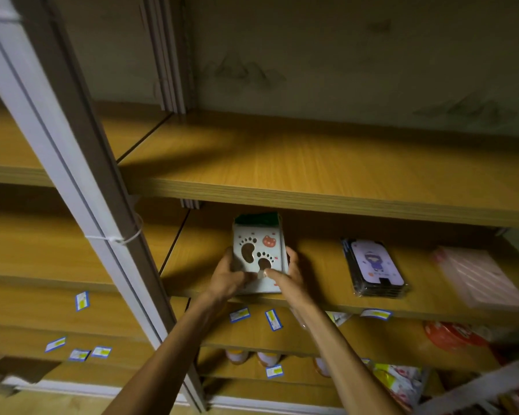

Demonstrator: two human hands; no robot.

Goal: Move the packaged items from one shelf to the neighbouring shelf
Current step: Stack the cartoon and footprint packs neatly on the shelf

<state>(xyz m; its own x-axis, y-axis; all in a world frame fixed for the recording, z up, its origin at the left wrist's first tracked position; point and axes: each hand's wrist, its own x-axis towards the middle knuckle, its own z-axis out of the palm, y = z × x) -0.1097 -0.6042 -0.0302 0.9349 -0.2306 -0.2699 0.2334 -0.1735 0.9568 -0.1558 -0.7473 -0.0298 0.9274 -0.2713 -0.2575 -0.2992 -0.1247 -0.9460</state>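
White footprint package (258, 256) sits on the wooden shelf (312, 259).
Left hand (231, 275) and right hand (288, 277) both grasp it.

Lying on the middle wooden shelf board (312, 298), near its left end: flat footprint-patterned card packet (256, 256), sitting between left hand (229, 275) and right hand (288, 277). Resting right of it, apart: wrapped stack of figure-printed cards (375, 266). Lying farther right: pale flat plastic packet (477, 280).
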